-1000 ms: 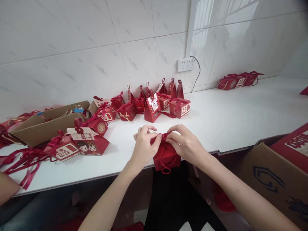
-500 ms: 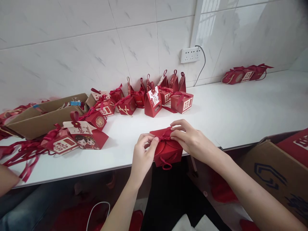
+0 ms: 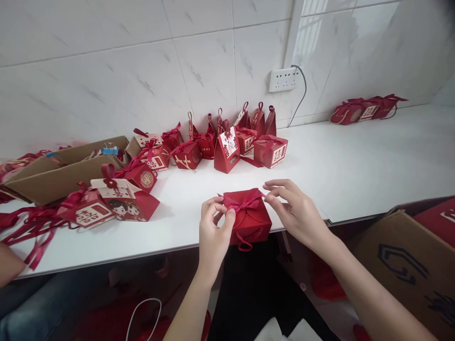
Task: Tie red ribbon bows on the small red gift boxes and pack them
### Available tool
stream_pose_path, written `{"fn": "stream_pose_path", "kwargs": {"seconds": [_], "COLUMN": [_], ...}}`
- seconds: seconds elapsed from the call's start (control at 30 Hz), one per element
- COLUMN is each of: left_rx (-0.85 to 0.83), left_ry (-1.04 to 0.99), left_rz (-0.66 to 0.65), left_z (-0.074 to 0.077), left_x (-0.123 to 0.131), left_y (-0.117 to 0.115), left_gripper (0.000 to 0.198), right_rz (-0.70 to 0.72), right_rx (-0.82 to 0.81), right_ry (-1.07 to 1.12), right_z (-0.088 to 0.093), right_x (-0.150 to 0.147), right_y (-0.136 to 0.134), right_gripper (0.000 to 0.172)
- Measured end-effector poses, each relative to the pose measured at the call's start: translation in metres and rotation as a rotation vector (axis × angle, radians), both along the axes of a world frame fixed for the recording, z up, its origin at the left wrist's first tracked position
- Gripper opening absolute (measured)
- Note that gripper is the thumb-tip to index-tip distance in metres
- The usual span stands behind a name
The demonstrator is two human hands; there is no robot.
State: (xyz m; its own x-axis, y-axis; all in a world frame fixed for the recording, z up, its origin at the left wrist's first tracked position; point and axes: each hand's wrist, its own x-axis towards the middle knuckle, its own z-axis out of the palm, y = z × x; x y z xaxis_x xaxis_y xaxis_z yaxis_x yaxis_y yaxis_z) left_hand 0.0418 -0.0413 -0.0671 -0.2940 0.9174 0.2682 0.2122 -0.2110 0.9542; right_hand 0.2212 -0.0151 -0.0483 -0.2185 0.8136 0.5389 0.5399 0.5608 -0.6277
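A red gift box (image 3: 254, 220) sits at the table's front edge, with a twisted red cord handle (image 3: 244, 241) hanging down its near side. A red ribbon (image 3: 245, 204) is tied in a bow across its top. My left hand (image 3: 215, 232) pinches the ribbon at the bow's left side, thumb against the fingers. To the right, my right hand (image 3: 293, 206) holds the ribbon's right end between thumb and fingertips, just off the box's corner.
Several red gift boxes (image 3: 227, 149) stand along the tiled wall. On the left lie a cardboard tray (image 3: 64, 182), more boxes and loose ribbons (image 3: 30, 227), with another person's arm (image 3: 10, 265) beside them. A large carton (image 3: 398, 265) stands at the right; a power strip (image 3: 283, 80) is on the wall.
My right hand has moved right, away from the knot, drawing the ribbon end out past the box's corner. The bow now shows more openly; my left hand stays at its left side.
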Motion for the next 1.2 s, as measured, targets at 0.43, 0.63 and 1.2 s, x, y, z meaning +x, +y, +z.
{"fn": "stream_pose_path", "kwargs": {"seconds": [0.43, 0.63, 1.2], "left_rx": [0.024, 0.013, -0.001], "left_ry": [-0.188, -0.473, -0.564], "left_rz": [0.049, -0.003, 0.001], "left_z": [-0.010, -0.015, -0.014], "left_x": [0.013, 0.018, 0.013], "left_y": [-0.003, -0.005, -0.004], "left_gripper": [0.022, 0.024, 0.021], "right_rz": [-0.093, 0.072, 0.028], "right_rx": [-0.367, -0.600, -0.611], "right_ry": [0.261, 0.477, 0.439], "right_z": [-0.006, -0.007, -0.003], "right_x": [-0.027, -0.017, -0.011], "right_y": [-0.002, 0.000, -0.006], "right_gripper": [0.025, 0.033, 0.043]}}
